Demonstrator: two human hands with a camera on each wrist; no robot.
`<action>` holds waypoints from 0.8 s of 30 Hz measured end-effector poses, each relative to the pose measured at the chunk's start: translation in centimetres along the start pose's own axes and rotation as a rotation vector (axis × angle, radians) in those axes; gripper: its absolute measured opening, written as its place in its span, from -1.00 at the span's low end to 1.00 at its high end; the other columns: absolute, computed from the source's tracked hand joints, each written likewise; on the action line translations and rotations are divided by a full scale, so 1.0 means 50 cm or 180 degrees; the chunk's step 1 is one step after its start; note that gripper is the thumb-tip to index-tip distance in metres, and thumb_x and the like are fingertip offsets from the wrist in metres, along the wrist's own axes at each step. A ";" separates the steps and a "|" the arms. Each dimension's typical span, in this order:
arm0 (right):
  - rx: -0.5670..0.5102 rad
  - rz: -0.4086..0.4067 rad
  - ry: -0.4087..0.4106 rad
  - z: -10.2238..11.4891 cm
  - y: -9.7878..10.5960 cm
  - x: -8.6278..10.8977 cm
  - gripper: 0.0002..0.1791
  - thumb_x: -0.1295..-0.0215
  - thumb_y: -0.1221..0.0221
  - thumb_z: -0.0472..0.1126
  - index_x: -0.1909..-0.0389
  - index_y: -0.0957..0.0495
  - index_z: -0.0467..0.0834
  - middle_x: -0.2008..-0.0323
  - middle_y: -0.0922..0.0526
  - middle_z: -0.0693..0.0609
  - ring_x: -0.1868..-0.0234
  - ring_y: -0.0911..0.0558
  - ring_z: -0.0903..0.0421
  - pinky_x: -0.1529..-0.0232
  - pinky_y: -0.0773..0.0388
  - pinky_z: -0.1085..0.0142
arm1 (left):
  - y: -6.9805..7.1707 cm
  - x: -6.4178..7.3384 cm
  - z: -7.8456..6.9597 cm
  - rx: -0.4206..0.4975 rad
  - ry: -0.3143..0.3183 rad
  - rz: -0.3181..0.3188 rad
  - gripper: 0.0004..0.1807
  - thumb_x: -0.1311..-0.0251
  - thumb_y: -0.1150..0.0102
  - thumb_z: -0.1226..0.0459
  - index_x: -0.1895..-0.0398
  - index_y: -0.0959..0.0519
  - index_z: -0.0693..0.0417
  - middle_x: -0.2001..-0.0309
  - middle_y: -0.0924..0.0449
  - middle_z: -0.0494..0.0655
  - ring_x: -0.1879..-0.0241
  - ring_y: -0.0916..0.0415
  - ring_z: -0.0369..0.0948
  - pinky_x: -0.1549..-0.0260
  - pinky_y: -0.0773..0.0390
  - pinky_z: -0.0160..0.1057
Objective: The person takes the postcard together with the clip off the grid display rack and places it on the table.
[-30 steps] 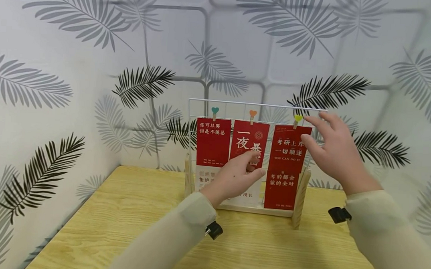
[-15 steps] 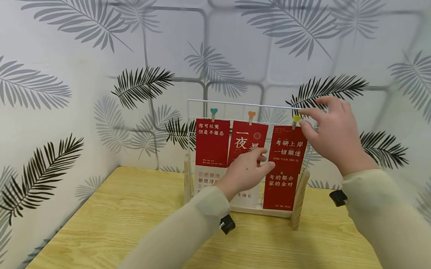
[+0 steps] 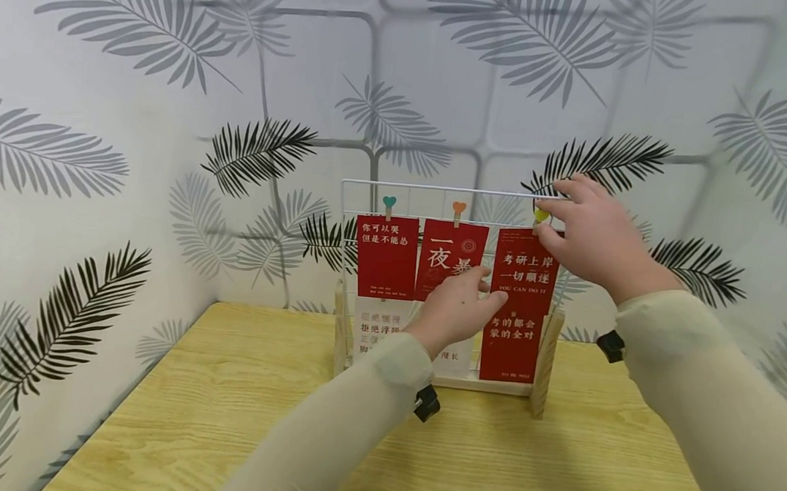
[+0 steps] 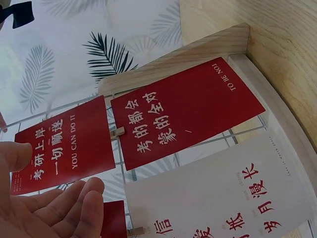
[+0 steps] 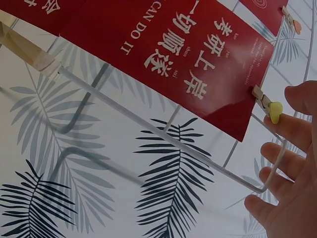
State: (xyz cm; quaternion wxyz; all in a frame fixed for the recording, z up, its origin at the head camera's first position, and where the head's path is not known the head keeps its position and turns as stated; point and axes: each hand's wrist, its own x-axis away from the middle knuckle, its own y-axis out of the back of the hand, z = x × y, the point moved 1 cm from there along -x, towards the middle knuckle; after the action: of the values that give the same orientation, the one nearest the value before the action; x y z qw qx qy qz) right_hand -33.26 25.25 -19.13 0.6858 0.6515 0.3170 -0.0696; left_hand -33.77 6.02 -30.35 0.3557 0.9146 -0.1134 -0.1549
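Note:
Several printed cards hang by small wooden clips on a white wire rack (image 3: 514,195) with wooden feet. The upper right red card (image 3: 526,269) hangs from a clip with a yellow heart (image 5: 276,110). My right hand (image 3: 598,240) is at the rack's top right corner, its index finger at the yellow heart clip and its thumb apart from it. Other fingers reach past the wire frame. My left hand (image 3: 459,311) hovers before the middle column with fingers loosely bent, holding nothing. It hides part of the middle red card (image 3: 440,258) and of the white card (image 4: 218,193) below.
The rack stands on a wood-grain table (image 3: 228,414), close to a leaf-patterned wall (image 3: 427,71). A teal heart clip (image 3: 389,202) and an orange heart clip (image 3: 459,206) hold the other upper cards. A lower red card (image 4: 188,109) hangs at right.
My right hand has moved left to the yellow heart clip. My left hand has shifted right and slightly down across the middle cards. The cards hang in the same places.

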 end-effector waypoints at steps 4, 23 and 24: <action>-0.0125 -0.0013 -0.0064 -0.002 -0.008 -0.001 -0.54 -0.47 -0.08 -0.08 -0.27 -0.55 -0.22 -0.38 -0.36 -0.30 -0.41 -0.25 -0.32 -0.36 -0.18 -0.26 | -0.005 -0.008 -0.002 -0.0056 0.0011 -0.0041 -0.37 -0.41 -0.08 -0.14 -0.48 -0.33 -0.22 -0.22 -0.59 -0.23 -0.07 -0.60 -0.18 -0.01 -0.60 -0.03; -0.0032 -0.0382 -0.0098 0.003 -0.017 -0.007 -0.70 -0.49 -0.13 -0.16 -0.07 -0.66 -0.21 -0.20 -0.57 -0.27 -0.28 -0.46 -0.25 -0.47 0.07 -0.22 | -0.013 -0.026 0.011 -0.0352 -0.0356 -0.0469 -0.82 -0.51 -0.08 0.07 -0.03 -0.55 -0.14 0.23 -0.64 -0.33 0.38 -0.52 -0.36 0.37 -0.55 -0.36; -0.0042 -0.0395 -0.0111 0.003 -0.018 -0.007 -0.71 -0.49 -0.13 -0.17 -0.07 -0.67 -0.21 -0.20 -0.57 -0.27 -0.27 -0.46 -0.25 -0.47 0.06 -0.21 | -0.014 -0.026 0.012 -0.0353 -0.0369 -0.0488 -0.83 -0.50 -0.09 0.07 -0.01 -0.55 -0.14 0.26 -0.63 -0.34 0.39 -0.52 -0.35 0.38 -0.55 -0.36</action>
State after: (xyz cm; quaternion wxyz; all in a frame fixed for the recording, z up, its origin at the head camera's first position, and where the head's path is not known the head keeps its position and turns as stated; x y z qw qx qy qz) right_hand -33.95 24.86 -19.72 0.6898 0.6247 0.3452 -0.1212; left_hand -35.12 6.57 -30.96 0.3858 0.8890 -0.0548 -0.2404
